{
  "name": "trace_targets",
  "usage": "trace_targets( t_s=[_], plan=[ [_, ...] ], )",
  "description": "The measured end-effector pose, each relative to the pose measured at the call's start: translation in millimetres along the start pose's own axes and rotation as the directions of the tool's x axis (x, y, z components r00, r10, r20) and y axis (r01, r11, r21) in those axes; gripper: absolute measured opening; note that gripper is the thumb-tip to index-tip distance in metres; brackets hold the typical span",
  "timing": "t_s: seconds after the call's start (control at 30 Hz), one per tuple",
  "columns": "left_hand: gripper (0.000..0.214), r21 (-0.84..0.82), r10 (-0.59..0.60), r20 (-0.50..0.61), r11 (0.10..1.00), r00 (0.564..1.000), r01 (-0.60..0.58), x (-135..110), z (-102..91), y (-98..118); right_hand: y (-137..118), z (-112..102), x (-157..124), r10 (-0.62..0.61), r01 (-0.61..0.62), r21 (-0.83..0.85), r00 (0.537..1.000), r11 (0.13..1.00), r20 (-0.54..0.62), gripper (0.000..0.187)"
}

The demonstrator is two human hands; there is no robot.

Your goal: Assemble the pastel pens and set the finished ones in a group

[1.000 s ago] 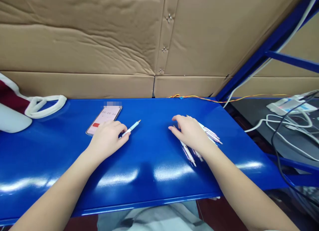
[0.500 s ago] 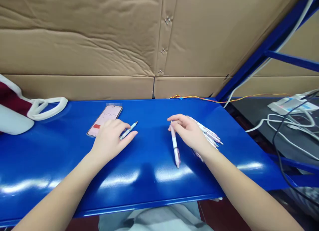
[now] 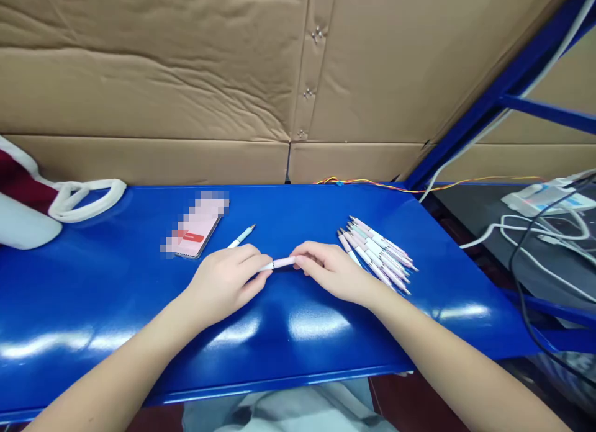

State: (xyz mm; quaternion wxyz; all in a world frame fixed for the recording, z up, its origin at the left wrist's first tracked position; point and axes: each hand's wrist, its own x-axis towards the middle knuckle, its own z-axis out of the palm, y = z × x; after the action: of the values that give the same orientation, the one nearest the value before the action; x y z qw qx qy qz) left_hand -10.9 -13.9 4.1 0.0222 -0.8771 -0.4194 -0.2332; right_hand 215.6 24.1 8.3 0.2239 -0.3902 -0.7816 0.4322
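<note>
Showing pink and white: held pen (image 3: 284,262)

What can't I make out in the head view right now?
All in the head view:
Held pen: one end is hidden by the left hand, the other by the fingertips of the right hand.
Lying pen: its near end is hidden behind the left hand.
Phone: pixelation blots out the screen's text.
Pen pile: overlaps prevent a sure count.
Pale object: cut off by the left edge.
</note>
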Motion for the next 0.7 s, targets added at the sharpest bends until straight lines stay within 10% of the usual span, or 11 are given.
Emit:
trace_targets(
  t_s=[0.2, 0.47, 0.7],
  plan=[
    [0.025, 0.012, 0.044, 0.15, 0.999, 0.988, -0.047, -2.5, -1.0, -0.6, -1.6, -8.2, -4.1, -0.139, 0.243, -0.533, 0.964, 0.81, 0.228, 0.025],
    [0.028, -0.118, -0.024, 0.213, 0.992, 0.977, 0.05, -3.5, -2.4, -1.8, -6.6, -6.4, -6.8, -0.163, 0.224, -0.56, 0.974, 0.798, 0.156, 0.009],
    [0.027, -0.075, -0.077, 0.208, 0.993, 0.975, 0.094, -2.7, -2.3, -4.3, -4.3, -8.8, -3.2, -0.136, 0.202, -0.451, 0.975, 0.87, 0.175, 0.03]
  ],
)
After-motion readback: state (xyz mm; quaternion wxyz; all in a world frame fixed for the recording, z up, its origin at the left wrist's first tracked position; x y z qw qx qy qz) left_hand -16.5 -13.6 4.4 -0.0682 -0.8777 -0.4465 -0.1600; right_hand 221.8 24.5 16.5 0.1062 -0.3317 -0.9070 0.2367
